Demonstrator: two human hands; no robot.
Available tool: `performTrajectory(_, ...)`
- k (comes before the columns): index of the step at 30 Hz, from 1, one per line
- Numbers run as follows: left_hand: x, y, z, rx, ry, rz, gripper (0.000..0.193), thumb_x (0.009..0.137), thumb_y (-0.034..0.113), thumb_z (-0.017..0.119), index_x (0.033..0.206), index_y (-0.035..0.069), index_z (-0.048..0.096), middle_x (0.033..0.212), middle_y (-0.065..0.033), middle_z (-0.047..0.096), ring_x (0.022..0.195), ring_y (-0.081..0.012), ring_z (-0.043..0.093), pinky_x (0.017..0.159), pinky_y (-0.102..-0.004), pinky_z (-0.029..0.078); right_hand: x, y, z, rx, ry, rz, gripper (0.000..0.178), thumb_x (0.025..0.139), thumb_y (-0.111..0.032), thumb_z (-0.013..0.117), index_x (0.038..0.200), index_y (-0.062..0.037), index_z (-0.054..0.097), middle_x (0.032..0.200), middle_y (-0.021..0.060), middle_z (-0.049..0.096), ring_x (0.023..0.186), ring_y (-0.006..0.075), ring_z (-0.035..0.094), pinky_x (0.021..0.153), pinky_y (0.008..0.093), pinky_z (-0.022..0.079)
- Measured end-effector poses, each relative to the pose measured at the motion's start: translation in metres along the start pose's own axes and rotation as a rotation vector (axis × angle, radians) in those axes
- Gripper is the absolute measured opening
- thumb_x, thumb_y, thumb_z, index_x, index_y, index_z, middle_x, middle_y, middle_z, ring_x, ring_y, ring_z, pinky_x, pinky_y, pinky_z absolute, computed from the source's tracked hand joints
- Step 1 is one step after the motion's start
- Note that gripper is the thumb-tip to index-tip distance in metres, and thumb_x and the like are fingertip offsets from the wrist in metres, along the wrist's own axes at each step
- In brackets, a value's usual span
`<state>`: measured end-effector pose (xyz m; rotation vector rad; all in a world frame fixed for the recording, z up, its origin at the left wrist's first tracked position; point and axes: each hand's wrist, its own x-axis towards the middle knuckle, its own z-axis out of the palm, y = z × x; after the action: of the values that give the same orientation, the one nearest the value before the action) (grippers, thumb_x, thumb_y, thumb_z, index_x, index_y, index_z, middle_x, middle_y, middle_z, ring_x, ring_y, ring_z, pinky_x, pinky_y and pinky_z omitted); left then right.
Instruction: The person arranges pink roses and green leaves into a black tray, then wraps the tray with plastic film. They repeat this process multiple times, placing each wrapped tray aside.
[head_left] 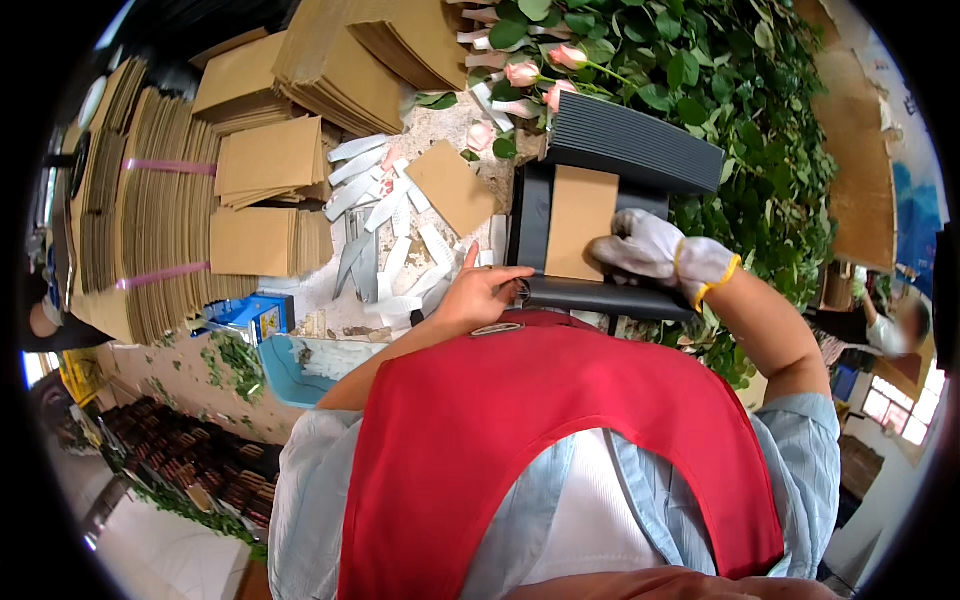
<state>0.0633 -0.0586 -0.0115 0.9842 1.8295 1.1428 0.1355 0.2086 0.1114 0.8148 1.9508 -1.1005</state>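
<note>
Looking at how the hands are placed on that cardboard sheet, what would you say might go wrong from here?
The gloved right hand presses only one edge of the cardboard sheet, so it may slide on the dark tray. The bare left hand risks paper cuts. The pink roses nearby could get knocked.

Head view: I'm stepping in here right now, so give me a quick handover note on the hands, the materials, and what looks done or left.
Left hand: bare, open, fingertips at the near edge of the black tray.
Right hand: white glove, resting on the brown cardboard sheet lying in that tray.
Materials: pink roses with leafy stems just beyond the tray; loose white strips on the bench to the left; stacks of brown sheets further left.
Done: one sheet laid in the tray.
Left: no rose on the sheet yet; it lies flat, unwrapped.
</note>
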Motion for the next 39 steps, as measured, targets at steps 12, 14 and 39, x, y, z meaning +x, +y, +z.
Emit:
performTrajectory(12, 0.090, 0.052, -0.059, 0.630, -0.483, 0.486, 0.023, 0.073, 0.006, 0.062, 0.092, 0.007, 0.075, 0.128, -0.0064, 0.064, 0.109, -0.0269, 0.061, 0.096, -0.0408, 0.050, -0.022, -0.036, -0.009, -0.893, 0.127, -0.328, 0.022, 0.082, -0.025, 0.059, 0.072, -0.0070, 0.068, 0.070, 0.0124, 0.067, 0.066, 0.0283, 0.068, 0.057, 0.0405, 0.053)
performTrajectory(14, 0.103, 0.068, -0.054, 0.681, -0.485, 0.428, 0.023, 0.074, 0.004, 0.060, 0.092, 0.007, 0.073, 0.113, -0.0043, 0.070, 0.096, -0.0266, 0.066, 0.079, -0.0366, 0.054, -0.029, -0.055, -0.021, -0.880, 0.180, -0.338, 0.016, 0.076, -0.026, 0.066, 0.076, -0.0105, 0.071, 0.072, 0.0125, 0.068, 0.069, 0.0288, 0.070, 0.055, 0.0443, 0.054)
performTrajectory(39, 0.085, 0.052, -0.031, 0.216, -0.300, 0.365, 0.023, 0.090, 0.004, 0.058, 0.109, 0.007, 0.071, 0.122, -0.0110, 0.065, 0.117, -0.0303, 0.057, 0.102, -0.0381, 0.044, -0.208, 0.137, -0.123, -0.930, 1.564, -0.330, 0.042, 0.077, -0.005, 0.072, 0.118, -0.0155, 0.067, 0.097, 0.0117, 0.071, 0.082, 0.0313, 0.069, 0.072, 0.0397, 0.056)
